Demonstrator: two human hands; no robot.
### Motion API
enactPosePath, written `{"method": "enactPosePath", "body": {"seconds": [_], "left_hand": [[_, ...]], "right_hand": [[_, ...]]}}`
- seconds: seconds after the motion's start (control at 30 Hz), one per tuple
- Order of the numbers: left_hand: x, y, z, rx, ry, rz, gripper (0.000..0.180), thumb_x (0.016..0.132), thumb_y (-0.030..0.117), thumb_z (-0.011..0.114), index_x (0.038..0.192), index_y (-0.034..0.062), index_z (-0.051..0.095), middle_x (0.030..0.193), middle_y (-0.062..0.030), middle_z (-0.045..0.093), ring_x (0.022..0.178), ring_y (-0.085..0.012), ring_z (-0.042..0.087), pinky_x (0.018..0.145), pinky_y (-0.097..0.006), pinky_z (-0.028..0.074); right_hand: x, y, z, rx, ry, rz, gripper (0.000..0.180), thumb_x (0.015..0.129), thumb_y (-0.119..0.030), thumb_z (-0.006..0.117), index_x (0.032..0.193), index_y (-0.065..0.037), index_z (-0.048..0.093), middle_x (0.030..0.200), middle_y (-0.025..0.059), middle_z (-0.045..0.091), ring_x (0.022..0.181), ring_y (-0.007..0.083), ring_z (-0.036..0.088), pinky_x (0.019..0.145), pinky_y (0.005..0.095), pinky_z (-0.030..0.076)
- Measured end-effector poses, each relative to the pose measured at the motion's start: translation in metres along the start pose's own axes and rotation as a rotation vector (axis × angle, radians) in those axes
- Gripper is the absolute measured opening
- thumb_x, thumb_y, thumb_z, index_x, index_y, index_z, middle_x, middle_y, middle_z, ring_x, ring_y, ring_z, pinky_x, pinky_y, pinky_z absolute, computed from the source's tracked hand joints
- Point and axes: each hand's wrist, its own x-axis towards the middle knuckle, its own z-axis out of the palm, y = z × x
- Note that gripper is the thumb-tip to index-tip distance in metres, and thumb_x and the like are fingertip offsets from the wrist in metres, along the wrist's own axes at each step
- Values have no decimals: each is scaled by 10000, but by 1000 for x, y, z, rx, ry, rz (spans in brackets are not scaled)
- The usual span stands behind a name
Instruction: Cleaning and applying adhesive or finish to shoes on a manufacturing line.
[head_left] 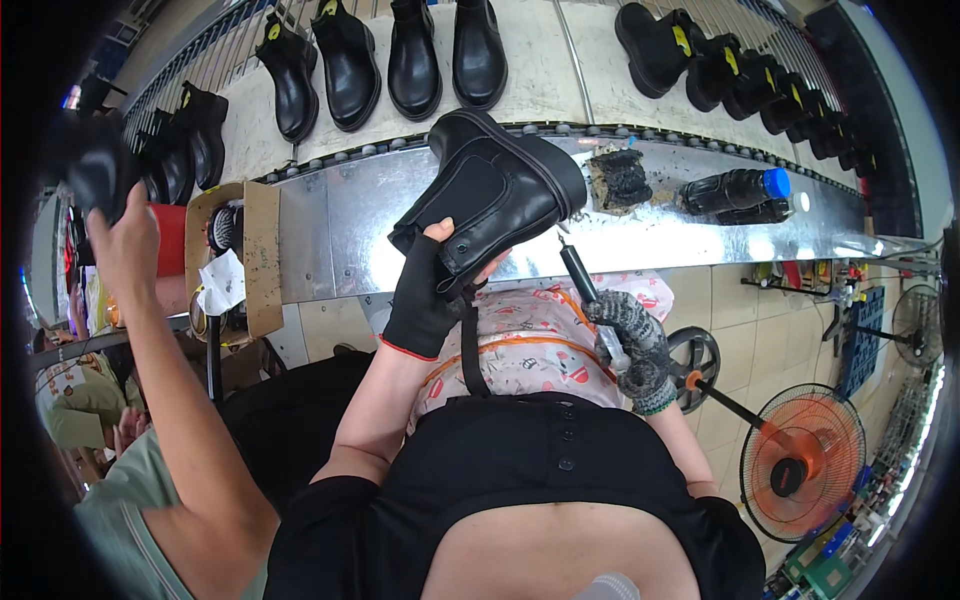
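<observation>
Black boot (500, 190) hangs tilted over the near edge of the metal bench (345, 225), its shaft opening toward the person and its thick heel at the right. The left hand (425, 300), in a black glove with a red cuff, grasps the shaft by the opening: the bare thumb (438, 230) presses on the upper side, while other fingers (494, 266) curl around beneath, their tips showing at the right edge. Most of that grip is hidden behind the leather. The boot therefore lies directly in the left fingers, reaching forward and right from them.

The right hand (635, 345), in a grey knitted glove, is closed around a slim tool (576, 266) with a dark barrel and a pale rear part. The tool slants up and left, its thin tip just beside the boot's heel; a small gap seems to separate them. The boot lies ahead and to the left of the right fingers, which do not touch it.

On the bench, right of the boot, rest a black bristly block (622, 180) and a dark bottle with a blue cap (735, 188). A cardboard box (262, 260) stands at the left. Beyond, upright boots (410, 65) line a pale surface (545, 50). At far left, a co-worker's hand (128, 245) holds a blurred dark boot (98, 165).
</observation>
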Motion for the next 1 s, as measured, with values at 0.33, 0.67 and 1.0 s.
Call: {"method": "enactPosePath", "body": {"seconds": [0.33,0.67,1.0], "left_hand": [[51,13,-2,226,-171,22,518,865,189,627,1304,-32,463,1178,-199,620,971,-271,681,812,-356,599],[283,64,123,829,-318,202,330,778,231,763,1060,126,627,873,-10,648,794,-143,645,564,-322,534],[359,-8,161,1799,115,915,838,765,624,604,1292,-12,460,1028,-229,668,962,-370,654,773,-395,522]], "right_hand": [[48,116,17,88,519,220,578,878,-2,600,1388,-29,330,998,45,572,727,126,594,625,268,534],[51,179,37,1193,509,690,360,991,-466,393,902,-148,538,550,-6,460,377,111,389,345,264,331],[40,174,39,1291,502,607,410,970,-426,462,1253,-130,482,945,44,579,604,181,544,470,323,473]]}}
